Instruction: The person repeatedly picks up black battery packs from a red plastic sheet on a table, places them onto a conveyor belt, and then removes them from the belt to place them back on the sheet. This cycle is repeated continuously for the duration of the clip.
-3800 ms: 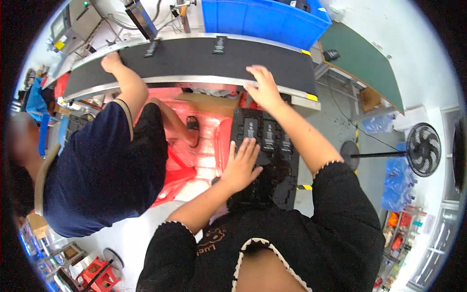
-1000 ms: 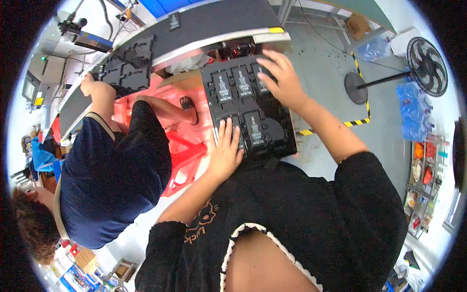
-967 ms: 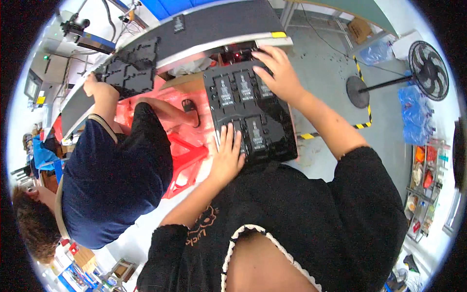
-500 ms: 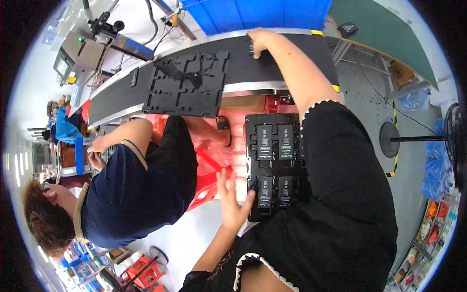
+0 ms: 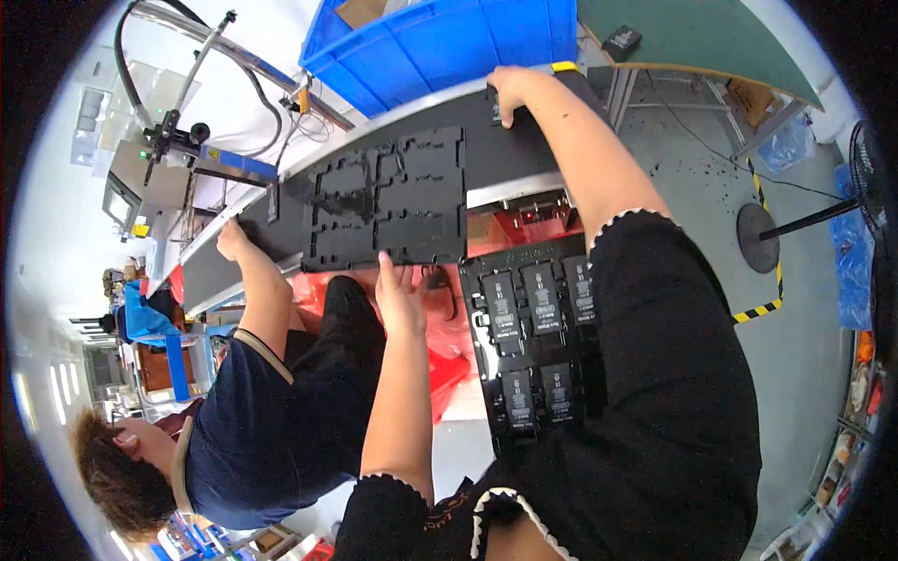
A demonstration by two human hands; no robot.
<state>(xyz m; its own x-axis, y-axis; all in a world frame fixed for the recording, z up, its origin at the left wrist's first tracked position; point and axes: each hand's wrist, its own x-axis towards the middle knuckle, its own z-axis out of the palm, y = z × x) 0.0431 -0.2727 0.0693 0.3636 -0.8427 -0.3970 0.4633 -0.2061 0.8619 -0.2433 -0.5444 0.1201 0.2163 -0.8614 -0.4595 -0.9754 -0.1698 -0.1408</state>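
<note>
My right hand (image 5: 511, 93) reaches over the conveyor belt near its far edge. Its fingers close on a flat black battery (image 5: 496, 112) lying on the belt, partly covered by the hand. My left hand (image 5: 402, 297) is open, fingers pointing away from me, fingertips at the near edge of an empty black plastic tray (image 5: 421, 201) on the belt. Whether they touch that edge I cannot tell. A second black tray (image 5: 526, 359) rests near my body below the belt, holding several flat black batteries (image 5: 541, 297). My right sleeve hides its right side.
At left a co-worker's hand (image 5: 234, 241) is over the belt, near a dark flat piece (image 5: 273, 202). A blue bin (image 5: 440, 56) stands behind the belt. A machine with an arm (image 5: 234, 166) overhangs its left part. A green table (image 5: 692, 42) and a fan (image 5: 758, 234) are right.
My left hand has moved forward to the near edge of the empty tray. The co-worker's arm now reaches to the belt. My right hand stays at the battery; the view has shifted.
</note>
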